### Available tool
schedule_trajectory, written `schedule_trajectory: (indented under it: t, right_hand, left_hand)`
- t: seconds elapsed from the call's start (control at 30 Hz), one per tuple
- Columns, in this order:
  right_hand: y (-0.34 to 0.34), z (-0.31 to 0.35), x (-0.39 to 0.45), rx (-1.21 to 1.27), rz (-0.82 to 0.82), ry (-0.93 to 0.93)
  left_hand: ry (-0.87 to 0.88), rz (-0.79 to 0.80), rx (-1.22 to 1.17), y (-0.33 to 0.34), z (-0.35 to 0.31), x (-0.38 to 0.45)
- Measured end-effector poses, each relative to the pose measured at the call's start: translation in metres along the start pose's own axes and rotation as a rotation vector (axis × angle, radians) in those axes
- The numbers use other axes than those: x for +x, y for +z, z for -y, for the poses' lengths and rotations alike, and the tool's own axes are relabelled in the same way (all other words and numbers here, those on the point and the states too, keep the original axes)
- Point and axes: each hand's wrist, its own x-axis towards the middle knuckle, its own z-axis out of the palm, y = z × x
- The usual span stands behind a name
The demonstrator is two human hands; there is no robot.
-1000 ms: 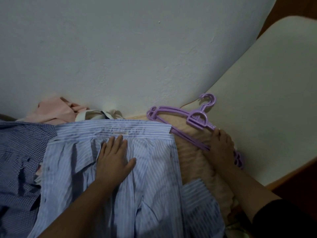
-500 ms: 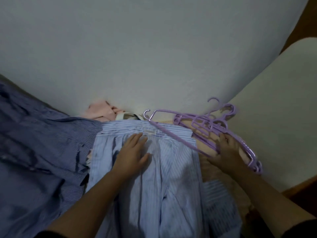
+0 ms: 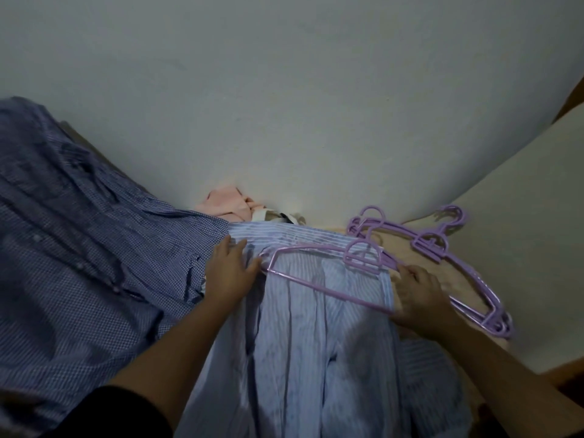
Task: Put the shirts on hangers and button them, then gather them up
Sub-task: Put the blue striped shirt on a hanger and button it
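Two hands of mine are on the light blue striped shirt [image 3: 316, 327], which lies flat in the middle in front of me with its collar at the far side, near the white wall [image 3: 284, 105]. My left hand [image 3: 229, 273] rests on the left part of this shirt just below the collar, with the fingers straight and a little spread, pressing the cloth and holding nothing; its thumb is just beside the left tip of a purple hanger [image 3: 322, 273]. This hanger lies across the upper part of the striped shirt, its hook pointing to the far side, over the collar. My right hand [image 3: 417, 295] is at the right end of the same hanger, at the right edge of the shirt, and its fingers are curled around the hanger there. To the right of my right hand, a small pile of purple hangers [image 3: 442, 257] lies on a beige, plush-looking cloth [image 3: 407, 248], beside a cream surface [image 3: 521, 248] on the far right. On the left, a dark blue checked shirt [image 3: 79, 248] is spread wide and its right edge touches the striped shirt near my left hand. At the far side, against the wall, I see a crumpled pink garment [image 3: 226, 202] and, next to it, a small white and dark piece of cloth [image 3: 278, 216] that I cannot identify. Both my forearms are bare and a dark sleeve [image 3: 104, 412] shows at the near left.
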Motion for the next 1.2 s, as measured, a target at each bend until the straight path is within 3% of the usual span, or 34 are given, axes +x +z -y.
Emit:
schedule_trajectory:
  t: [0.27,0.53,0.8,1.07,1.2]
  right_hand:
    - [-0.016,0.013,0.003,-0.001,-0.073,0.047]
    - [-0.026,0.029,0.001,-0.073,0.067,0.045]
    - [-0.038,0.045,-0.006,-0.109,0.128,0.085]
    - [-0.042,0.083,-0.001,-0.039,0.098,0.005]
    - [-0.024,0.097,0.011,-0.061,0.133,0.005]
  left_hand:
    - [-0.176,0.021,-0.125,-0.009,-0.002,0.011]
    - [-0.212,0.068,-0.530,-0.023,-0.009,0.008]
    - [-0.148,0.278,-0.506,-0.041,-0.030,-0.001]
    - [-0.204,0.443,-1.134,-0.061,-0.065,-0.015]
    - [-0.227,0.556,-1.272,-0.050,-0.057,-0.027]
